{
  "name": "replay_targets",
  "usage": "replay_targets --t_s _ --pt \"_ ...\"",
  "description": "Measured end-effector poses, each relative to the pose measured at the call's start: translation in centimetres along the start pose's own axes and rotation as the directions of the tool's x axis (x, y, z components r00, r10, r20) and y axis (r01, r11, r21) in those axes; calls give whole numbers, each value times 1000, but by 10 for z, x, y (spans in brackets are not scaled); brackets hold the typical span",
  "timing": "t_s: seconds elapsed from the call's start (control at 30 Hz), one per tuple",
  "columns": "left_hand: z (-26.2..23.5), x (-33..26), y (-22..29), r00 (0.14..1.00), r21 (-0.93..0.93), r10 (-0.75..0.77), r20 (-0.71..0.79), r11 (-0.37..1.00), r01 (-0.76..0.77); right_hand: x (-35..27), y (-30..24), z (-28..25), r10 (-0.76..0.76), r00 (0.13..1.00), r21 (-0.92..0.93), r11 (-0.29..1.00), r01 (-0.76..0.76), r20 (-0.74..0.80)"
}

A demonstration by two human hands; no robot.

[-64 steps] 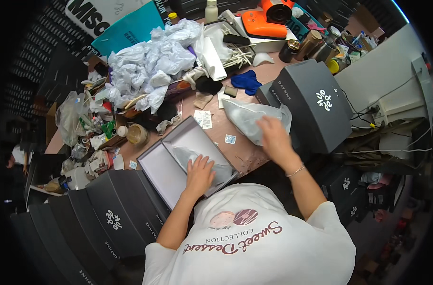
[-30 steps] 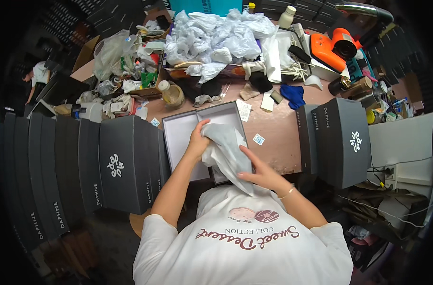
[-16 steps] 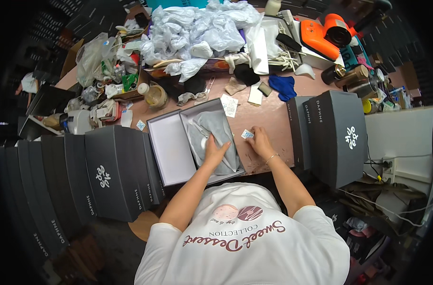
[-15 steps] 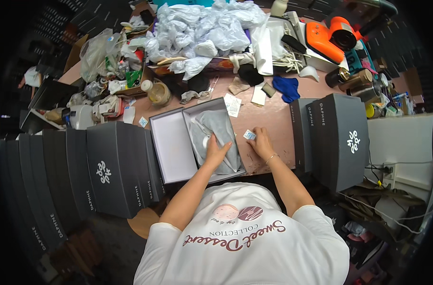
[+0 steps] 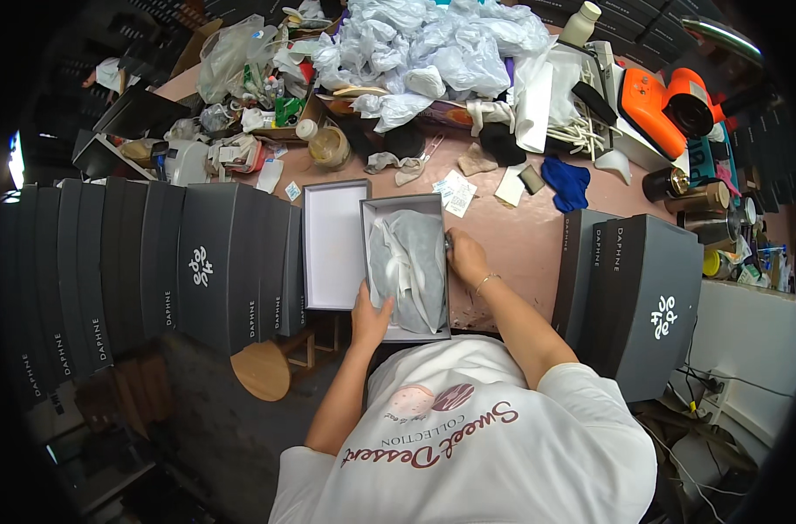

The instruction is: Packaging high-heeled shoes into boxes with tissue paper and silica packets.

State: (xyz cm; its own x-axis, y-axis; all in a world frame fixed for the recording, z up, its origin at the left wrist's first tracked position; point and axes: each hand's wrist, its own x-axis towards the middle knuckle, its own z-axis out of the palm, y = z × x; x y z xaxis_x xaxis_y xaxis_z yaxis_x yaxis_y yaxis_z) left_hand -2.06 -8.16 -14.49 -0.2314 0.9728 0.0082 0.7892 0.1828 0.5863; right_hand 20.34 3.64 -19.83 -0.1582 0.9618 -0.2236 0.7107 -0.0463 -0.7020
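An open dark grey shoebox point(image 5: 446, 275) lies on the table in front of me. Inside it, pale tissue paper point(image 5: 420, 262) wraps contents I cannot make out. My left hand point(image 5: 371, 316) grips the near left wall, thumb over the rim and fingers outside. Against the outer right wall rests my right hand point(image 5: 468, 257), its fingers curled. What those fingers hold, if anything, is hidden. The box lid point(image 5: 337, 249), white inside, lies left of the box.
Stacked grey shoeboxes point(image 5: 219, 262) stand at left, more shoeboxes point(image 5: 647, 288) at right. Farther back lie crumpled white tissue point(image 5: 442, 52), a jar point(image 5: 328, 148), paper slips point(image 5: 459, 194), a blue cloth point(image 5: 566, 182) and an orange device point(image 5: 655, 109). A small label point(image 5: 292, 190) lies beyond the lid.
The shoebox has turned straight. My left hand has moved from the tissue to the left wall. My right hand, earlier at a small label on the table, is now against the right wall.
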Motion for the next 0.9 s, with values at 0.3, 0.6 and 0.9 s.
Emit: replay_targets --t_s 0.3,0.6,0.9 --pt "-55 13 14 979 -259 -202 -2 946 194 5 0 7 -127 992 -217 968 126 9" --pt "-126 -6 -18 939 -328 -287 -188 920 215 14 1 1 -142 985 -190 969 158 99" --pt "-72 -14 0 969 -326 -242 -40 920 216 152 -2 -42 -363 812 -591 559 582 457"
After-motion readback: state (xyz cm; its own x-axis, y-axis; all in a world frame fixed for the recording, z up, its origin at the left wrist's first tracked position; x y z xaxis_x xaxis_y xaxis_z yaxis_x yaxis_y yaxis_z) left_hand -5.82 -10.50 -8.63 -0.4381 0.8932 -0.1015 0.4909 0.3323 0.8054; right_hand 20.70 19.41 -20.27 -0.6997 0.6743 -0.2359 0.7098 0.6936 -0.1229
